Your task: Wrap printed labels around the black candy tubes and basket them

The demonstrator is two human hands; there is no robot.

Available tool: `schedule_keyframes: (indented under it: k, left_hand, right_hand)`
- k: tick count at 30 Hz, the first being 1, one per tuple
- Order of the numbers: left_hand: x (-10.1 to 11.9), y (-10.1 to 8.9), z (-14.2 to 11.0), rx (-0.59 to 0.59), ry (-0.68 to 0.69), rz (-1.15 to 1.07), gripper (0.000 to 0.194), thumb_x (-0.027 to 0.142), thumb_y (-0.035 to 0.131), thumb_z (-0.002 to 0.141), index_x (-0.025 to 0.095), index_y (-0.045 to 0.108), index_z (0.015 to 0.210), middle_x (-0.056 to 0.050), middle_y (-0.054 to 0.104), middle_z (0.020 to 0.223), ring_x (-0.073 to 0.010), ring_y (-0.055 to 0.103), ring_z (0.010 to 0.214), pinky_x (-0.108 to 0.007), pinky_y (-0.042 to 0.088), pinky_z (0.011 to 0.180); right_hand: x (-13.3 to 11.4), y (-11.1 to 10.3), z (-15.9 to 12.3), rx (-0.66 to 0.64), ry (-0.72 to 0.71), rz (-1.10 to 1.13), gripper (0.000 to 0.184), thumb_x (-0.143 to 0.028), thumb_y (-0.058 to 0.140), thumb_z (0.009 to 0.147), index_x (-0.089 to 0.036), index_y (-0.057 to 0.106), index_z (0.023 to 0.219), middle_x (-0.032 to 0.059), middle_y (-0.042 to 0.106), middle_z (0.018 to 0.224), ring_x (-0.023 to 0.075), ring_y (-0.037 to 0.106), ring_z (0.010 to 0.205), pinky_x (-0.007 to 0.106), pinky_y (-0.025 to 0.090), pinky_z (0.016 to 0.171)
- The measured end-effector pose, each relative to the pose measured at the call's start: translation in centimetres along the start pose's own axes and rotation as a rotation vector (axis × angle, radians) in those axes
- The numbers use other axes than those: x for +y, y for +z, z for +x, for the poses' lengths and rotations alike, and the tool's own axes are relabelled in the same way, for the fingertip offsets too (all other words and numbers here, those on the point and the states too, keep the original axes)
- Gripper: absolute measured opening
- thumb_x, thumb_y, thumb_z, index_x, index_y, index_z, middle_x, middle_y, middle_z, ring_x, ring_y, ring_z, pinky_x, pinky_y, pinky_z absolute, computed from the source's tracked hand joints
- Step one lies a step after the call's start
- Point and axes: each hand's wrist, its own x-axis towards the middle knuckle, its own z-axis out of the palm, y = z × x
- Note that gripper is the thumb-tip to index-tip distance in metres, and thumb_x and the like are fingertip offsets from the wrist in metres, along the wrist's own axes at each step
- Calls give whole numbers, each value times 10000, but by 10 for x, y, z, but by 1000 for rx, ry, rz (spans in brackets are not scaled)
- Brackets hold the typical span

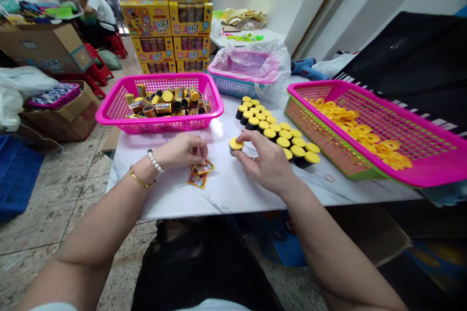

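My left hand (188, 150) pinches a small printed label (205, 166) at its upper edge. More of these orange and purple labels (197, 178) lie overlapped on the table just beneath. My right hand (265, 160) has thumb and fingers around a small black cup with a yellow lid (236, 144), held upright at the table. Behind and right of that hand, several like cups with yellow lids (269, 133) stand in close rows. A pink basket (109, 115) beyond my left hand holds many labelled cups (163, 108), lying in a jumble.
At right, a pink and green basket (434, 155) holds yellow rings (365, 132). A plastic-lined basket (233, 86) stands at the back, near a blue heat gun (304, 68). Yellow boxes (151, 19) are stacked behind. A rubber band (329, 178) lies on the table. Another person (100, 12) sits far left.
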Motion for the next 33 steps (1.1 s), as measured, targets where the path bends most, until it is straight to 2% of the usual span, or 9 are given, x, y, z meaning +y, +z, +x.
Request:
schedule_keyframes:
  k: [3, 6, 10, 15, 18, 22, 27, 30, 33]
  left_hand:
    - [0, -3, -1, 81, -31, -81, 26, 177, 719, 750, 162, 698, 750, -4, 651, 674, -115, 546, 641, -228, 391, 619]
    - [1, -2, -1, 100, -58, -259, 74, 176, 712, 738, 158, 641, 726, 13, 612, 637, -104, 538, 610, -220, 406, 593]
    - [6, 0, -2, 171, -24, -520, 258, 194, 774, 685, 157, 666, 917, 17, 615, 696, -101, 567, 631, -219, 445, 589]
    - [14, -4, -5, 240, 21, -752, 538, 216, 814, 688, 133, 626, 1185, -3, 668, 721, -122, 631, 660, -243, 509, 637]
    - [17, -7, -5, 380, 16, -805, 558, 258, 812, 713, 128, 612, 1217, 1, 679, 715, -118, 638, 651, -242, 517, 639]
    - [18, -3, -3, 583, 0, -750, 433, 307, 841, 675, 142, 635, 1018, 3, 675, 684, -121, 634, 618, -233, 506, 587]
    - [19, 9, 0, 649, -60, -666, 303, 378, 781, 747, 172, 637, 916, 18, 635, 615, -120, 596, 550, -239, 484, 549]
    - [24, 10, -3, 810, -16, -583, 306, 409, 749, 797, 177, 639, 963, -18, 683, 755, -131, 631, 677, -247, 505, 637]
    - [32, 8, -9, 940, 39, -475, 292, 450, 681, 861, 178, 624, 773, -8, 619, 694, -110, 554, 638, -237, 448, 600]
  right_hand:
    - [14, 20, 7, -64, -14, -118, 122, -190, 593, 872, -213, 583, 991, 82, 708, 962, 280, 691, 950, 534, 486, 1033]
    - [12, 22, 3, -45, -55, -190, 161, -182, 587, 872, -204, 614, 1030, 124, 713, 1089, 343, 642, 1149, 632, 377, 1120]
    - [-17, 7, 7, 132, -26, -72, 196, -287, 605, 919, -212, 664, 1090, 132, 717, 1166, 312, 657, 1134, 505, 509, 1002]
    - [-44, 6, 41, -201, 175, 392, 250, -440, 688, 871, -196, 715, 921, 68, 745, 878, 198, 682, 747, 313, 548, 626]
    - [-43, 13, 57, -305, 358, 687, 343, -519, 709, 839, -176, 699, 833, 33, 705, 750, 134, 616, 598, 264, 520, 536]
    - [-37, 28, 58, -224, 430, 928, 412, -556, 786, 751, -182, 701, 902, 37, 714, 878, 127, 636, 681, 253, 562, 578]
    - [-34, 51, 44, -182, 503, 998, 474, -652, 709, 791, -184, 648, 756, -7, 621, 613, 99, 537, 497, 228, 451, 446]
    - [-30, 54, 41, -60, 480, 976, 470, -649, 706, 800, -189, 637, 732, -15, 600, 578, 102, 536, 492, 232, 447, 453]
    - [-26, 52, 41, 65, 485, 951, 477, -655, 709, 794, -195, 626, 703, -16, 596, 568, 100, 522, 480, 232, 432, 436]
